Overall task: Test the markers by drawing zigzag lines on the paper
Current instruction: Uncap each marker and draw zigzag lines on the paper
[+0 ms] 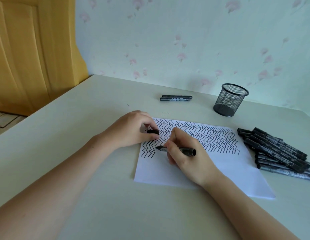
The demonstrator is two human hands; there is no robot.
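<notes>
A white sheet of paper (pixel 228 170) lies on the table, its upper half covered with black zigzag lines. My right hand (pixel 187 158) grips an uncapped black marker (pixel 185 150), whose tip points left and touches the paper beside a short zigzag block at the sheet's left edge. My left hand (pixel 131 130) rests on the paper's top left corner and pinches the marker's black cap (pixel 153 132) between thumb and fingers.
A pile of several black markers (pixel 279 153) lies right of the paper. Two more black markers (pixel 175 98) lie side by side at the back. A black mesh pen cup (pixel 228 99) stands empty near the wall. The table's left edge (pixel 46 104) drops beside a yellow door.
</notes>
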